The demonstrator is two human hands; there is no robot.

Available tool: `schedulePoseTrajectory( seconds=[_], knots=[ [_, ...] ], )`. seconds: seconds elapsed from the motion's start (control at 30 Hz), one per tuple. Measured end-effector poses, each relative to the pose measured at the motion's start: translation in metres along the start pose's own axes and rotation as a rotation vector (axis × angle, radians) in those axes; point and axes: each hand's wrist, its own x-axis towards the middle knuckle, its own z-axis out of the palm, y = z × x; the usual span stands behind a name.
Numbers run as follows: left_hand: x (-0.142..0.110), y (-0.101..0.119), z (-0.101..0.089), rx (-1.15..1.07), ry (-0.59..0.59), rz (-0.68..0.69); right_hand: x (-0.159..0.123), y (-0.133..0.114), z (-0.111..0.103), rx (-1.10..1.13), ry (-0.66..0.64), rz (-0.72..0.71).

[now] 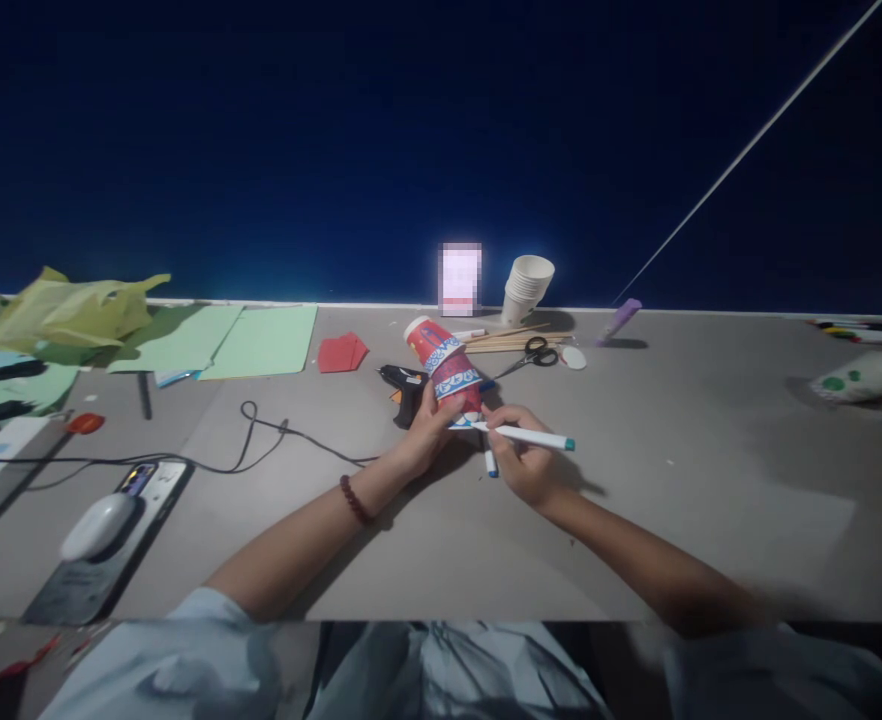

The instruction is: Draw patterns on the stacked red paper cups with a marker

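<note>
My left hand is wrapped round a tilted stack of decorated paper cups, coloured red with blue and white patterned bands. Between the fingers of my right hand is a white marker with a green end; its other end meets the lowest cup near the rim. Whether that tip is marking the cup is too small to tell. Below the cups lies another pen with a blue end, partly hidden by my right hand. A black hot glue gun rests just left of the cups.
Behind the cups are wooden sticks, black scissors and a stack of white cups. Red paper and green sheets lie to the left. A black cord crosses towards a phone bearing a white case.
</note>
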Motion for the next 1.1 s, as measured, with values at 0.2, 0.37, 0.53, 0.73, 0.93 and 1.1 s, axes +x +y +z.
schedulePoseTrajectory(
  seconds=[0.2,0.37,0.53,0.73,0.93,1.1],
  knots=[
    [0.0021,-0.0034,-0.0042,0.019,-0.019,0.002,0.0003,0.0011,0.0020,0.074,0.030,0.020],
    [0.0031,-0.0058,-0.0075,-0.009,-0.042,0.014,0.0002,0.0042,0.0041,0.124,0.065,0.048],
    [0.0026,-0.0030,-0.0051,-0.021,-0.011,0.000,-0.0001,0.0033,0.0028,0.114,0.018,0.036],
    [0.0023,-0.0018,-0.0045,-0.010,-0.009,-0.009,0.0007,0.0010,0.0011,0.041,0.003,0.017],
    [0.0025,-0.0037,-0.0073,0.001,-0.039,-0.002,0.0001,0.0013,0.0010,0.055,0.002,0.022],
    [0.0031,-0.0038,-0.0071,-0.010,-0.031,-0.013,0.0002,0.0021,0.0009,0.063,0.008,0.003]
  ],
)
